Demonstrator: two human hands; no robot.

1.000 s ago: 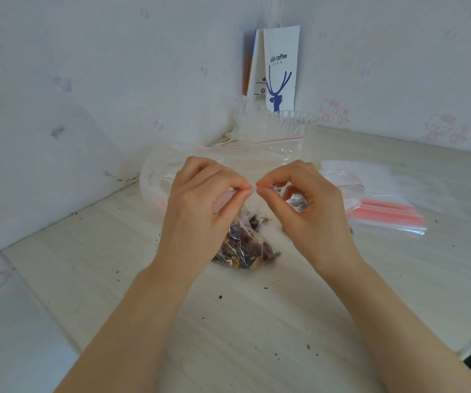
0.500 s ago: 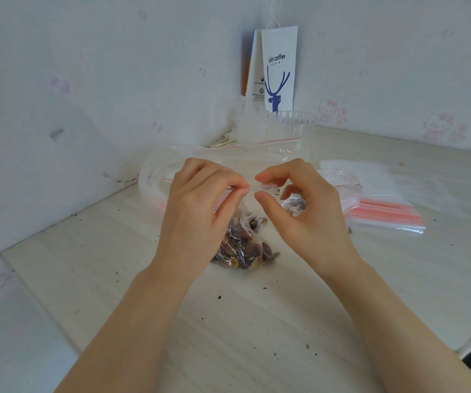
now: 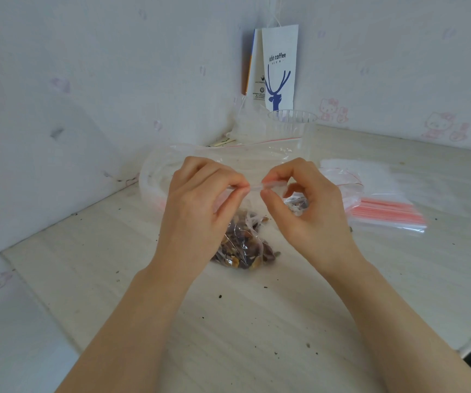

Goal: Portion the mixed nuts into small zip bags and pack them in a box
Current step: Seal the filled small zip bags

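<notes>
Currently, the pale wood-grain tabletop (image 3: pixel 257 321) carries all items and is flecked with dark crumbs. A large clear plastic bag (image 3: pixel 228 157) lies toward the back edge, in front of the wall corner. A white paper coffee bag (image 3: pixel 278 69) stands upright in that corner, with a clear plastic cup (image 3: pixel 292 123) just in front of it. A stack of empty zip bags (image 3: pixel 387 211) with red seal strips lies flat toward the right edge, apart from the work. No box is in view.

The left hand (image 3: pixel 197 211) and right hand (image 3: pixel 313 211) are raised over the tabletop centre. Each pinches the mouth of the small zip bag of mixed nuts (image 3: pixel 242 245) between thumb and forefinger. The bag hangs below and between the hands, and its filled bottom appears to rest on the tabletop. The seal strip (image 3: pixel 255 188) runs left to right across the narrow gap between the two pinches, and both hands are equally near it.

Judgement: sealing is in hand. The next move calls for pressing along that left-right axis, from the pinches outward. An unclosed section would let nuts spill during packing.
</notes>
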